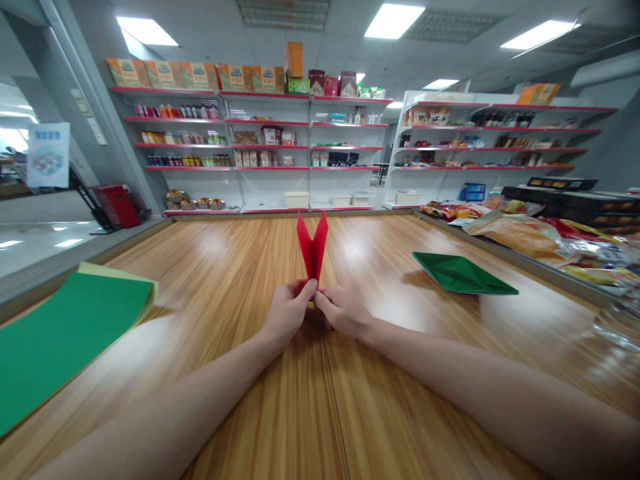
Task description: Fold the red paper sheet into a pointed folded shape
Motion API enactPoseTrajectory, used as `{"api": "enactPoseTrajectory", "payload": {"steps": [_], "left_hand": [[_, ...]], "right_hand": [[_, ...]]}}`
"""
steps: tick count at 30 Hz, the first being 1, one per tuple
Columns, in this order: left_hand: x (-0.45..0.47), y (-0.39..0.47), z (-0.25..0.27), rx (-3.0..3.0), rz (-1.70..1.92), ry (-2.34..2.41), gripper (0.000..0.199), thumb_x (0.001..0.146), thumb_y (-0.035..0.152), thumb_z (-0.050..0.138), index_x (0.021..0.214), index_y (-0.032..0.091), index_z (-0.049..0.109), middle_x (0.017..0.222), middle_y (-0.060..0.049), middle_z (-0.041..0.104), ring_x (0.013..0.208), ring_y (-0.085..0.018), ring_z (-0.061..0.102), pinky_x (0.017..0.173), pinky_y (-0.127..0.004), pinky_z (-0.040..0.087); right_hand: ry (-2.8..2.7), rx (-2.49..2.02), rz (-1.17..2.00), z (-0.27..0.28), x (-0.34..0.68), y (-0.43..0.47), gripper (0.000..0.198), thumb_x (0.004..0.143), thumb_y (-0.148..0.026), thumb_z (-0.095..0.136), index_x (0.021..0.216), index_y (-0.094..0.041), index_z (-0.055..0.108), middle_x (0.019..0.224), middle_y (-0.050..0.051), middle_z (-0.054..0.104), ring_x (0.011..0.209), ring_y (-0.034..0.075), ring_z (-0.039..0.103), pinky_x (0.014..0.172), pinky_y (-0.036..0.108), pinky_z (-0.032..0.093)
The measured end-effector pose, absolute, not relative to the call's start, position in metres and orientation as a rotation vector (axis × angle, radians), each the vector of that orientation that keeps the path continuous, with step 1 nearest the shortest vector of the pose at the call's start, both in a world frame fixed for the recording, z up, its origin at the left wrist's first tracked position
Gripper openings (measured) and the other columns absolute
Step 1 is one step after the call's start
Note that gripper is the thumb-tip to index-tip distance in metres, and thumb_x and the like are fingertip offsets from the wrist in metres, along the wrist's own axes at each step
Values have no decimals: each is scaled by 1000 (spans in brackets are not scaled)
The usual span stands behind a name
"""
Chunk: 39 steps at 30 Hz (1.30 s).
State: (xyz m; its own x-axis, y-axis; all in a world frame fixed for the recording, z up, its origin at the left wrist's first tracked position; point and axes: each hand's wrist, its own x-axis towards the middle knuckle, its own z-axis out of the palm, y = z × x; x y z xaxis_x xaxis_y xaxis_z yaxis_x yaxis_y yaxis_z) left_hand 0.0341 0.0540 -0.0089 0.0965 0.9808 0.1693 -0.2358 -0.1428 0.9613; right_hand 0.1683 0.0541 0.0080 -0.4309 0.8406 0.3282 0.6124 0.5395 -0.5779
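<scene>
A folded piece of red paper (313, 248) stands upright above the middle of the table, its two pointed flaps spread in a V. My left hand (291, 303) pinches its lower end between thumb and fingers. From the other side, my right hand (343, 308) grips the same lower end, with both thumbs close together. The bottom of the red paper is hidden behind my fingers. To the right lies a folded green paper shape (463, 272) with creased faces. On the left rests a stack of green paper sheets (75, 333) with a pale yellow sheet under it.
The wooden table (240, 413) has a raised dark edge. Packaged snacks (520, 237) and dark boxes (595, 207) lie beyond its right edge. A clear glass or plastic object (620, 320) sits at the far right. Stocked shelves (265, 123) stand behind the table.
</scene>
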Motion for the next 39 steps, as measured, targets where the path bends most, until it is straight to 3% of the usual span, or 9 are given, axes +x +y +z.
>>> {"api": "enactPoseTrajectory", "payload": {"steps": [8,13,22,28,33,39], "left_hand": [[35,52,-5,1247,1361,953,35,78,46,61,78,11,63,70,-6,65,57,-15,61,44,-23,50],[34,52,-5,1276,1390,1040,30,78,40,59,78,10,63,67,-5,62,55,-15,59,40,-21,48],[32,55,-12,1317,1377,1200,25,81,33,54,68,13,60,53,2,53,32,-12,51,27,-20,36],[33,55,-11,1359,1406,1153,21,81,32,56,69,14,59,56,3,55,32,-8,46,29,-19,37],[33,54,-10,1375,1404,1094,19,81,31,56,77,13,61,65,1,59,36,-6,45,31,-18,38],[33,51,-7,1381,1400,1057,18,80,32,57,79,14,60,61,2,55,36,-6,44,31,-17,38]], "right_hand": [[-2076,-1172,572,6,168,56,50,94,-33,36,53,-15,59,42,2,54,40,10,50,43,22,28],[-2028,-1225,551,7,168,55,56,94,-35,36,45,-16,55,38,2,51,37,10,47,42,23,26],[-2044,-1346,375,5,168,59,56,92,-37,38,42,-16,51,38,3,50,38,10,43,42,24,22],[-2043,-1319,407,5,169,60,51,92,-38,39,53,-15,61,51,5,61,47,11,53,46,23,29],[-2044,-1292,454,2,170,61,50,93,-38,38,56,-15,62,53,5,61,48,12,54,46,23,30],[-2027,-1242,462,2,171,62,49,93,-41,40,57,-14,61,52,3,58,48,12,52,46,23,30]]}}
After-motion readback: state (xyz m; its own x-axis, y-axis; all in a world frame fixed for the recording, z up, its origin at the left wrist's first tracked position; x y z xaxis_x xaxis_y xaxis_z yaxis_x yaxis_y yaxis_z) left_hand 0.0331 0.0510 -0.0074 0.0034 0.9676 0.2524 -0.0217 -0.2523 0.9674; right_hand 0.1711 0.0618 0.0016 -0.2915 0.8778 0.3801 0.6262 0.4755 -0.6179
